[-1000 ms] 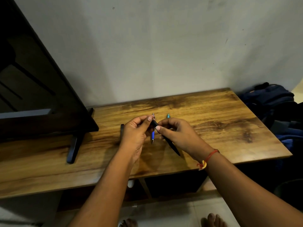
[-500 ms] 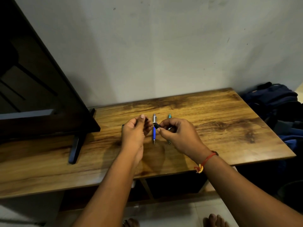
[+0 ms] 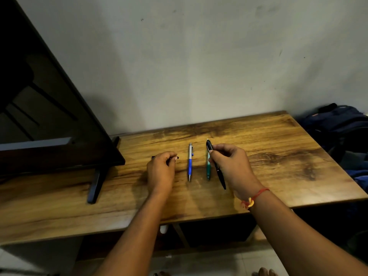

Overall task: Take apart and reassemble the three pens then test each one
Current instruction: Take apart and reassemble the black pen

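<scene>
A blue and silver pen (image 3: 190, 161) lies on the wooden table (image 3: 278, 156), tip toward me. To its right lies a green pen (image 3: 208, 170), partly hidden by my right hand (image 3: 232, 166). That hand pinches a black pen (image 3: 217, 166) between thumb and fingers, held just above the table beside the green pen. My left hand (image 3: 161, 172) is curled at the left of the blue pen and grips a small dark piece (image 3: 177, 157), of which only the ends show.
A dark flat screen (image 3: 49, 116) stands on thin legs at the table's left. A blue backpack (image 3: 338, 124) lies beyond the right edge. The wall runs along the back edge. Bare toes show on the tiled floor below.
My hands have pulled apart. The right hand moved right with the black pen, the left hand moved left with a dark piece. The blue and green pens are now uncovered.
</scene>
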